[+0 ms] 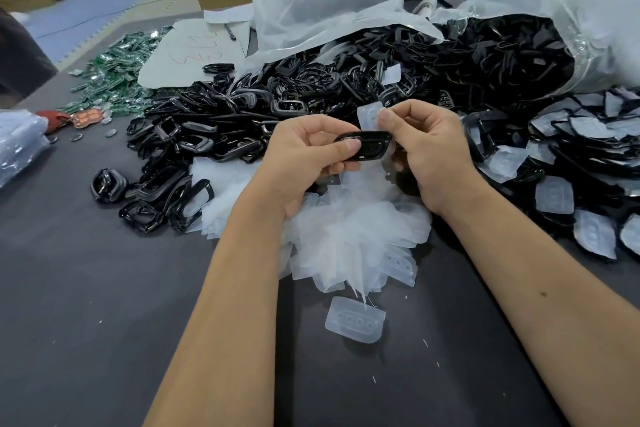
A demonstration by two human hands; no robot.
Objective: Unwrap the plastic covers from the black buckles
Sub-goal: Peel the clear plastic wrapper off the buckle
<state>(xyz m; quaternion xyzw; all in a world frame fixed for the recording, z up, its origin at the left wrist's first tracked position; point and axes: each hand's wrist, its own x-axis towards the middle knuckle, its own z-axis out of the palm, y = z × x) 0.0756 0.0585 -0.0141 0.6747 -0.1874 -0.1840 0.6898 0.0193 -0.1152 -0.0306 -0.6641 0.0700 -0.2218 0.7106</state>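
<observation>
Mid-task: our left hand [304, 152] grips a buckle [363, 146], our right hand [420, 146] pinches its cover [369, 116]; peeled covers [346, 232] heaped, wrapped buckles [571, 163] remain.

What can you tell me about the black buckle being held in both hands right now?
The black buckle is a glossy, rounded-rectangular frame that looks like plastic, held roughly flat above a heap of peeled clear covers. The left hand grips its left end, thumb on top. The right hand pinches a translucent cover that stands up from the buckle's far right edge, partly peeled. Its underside is hidden.
</observation>
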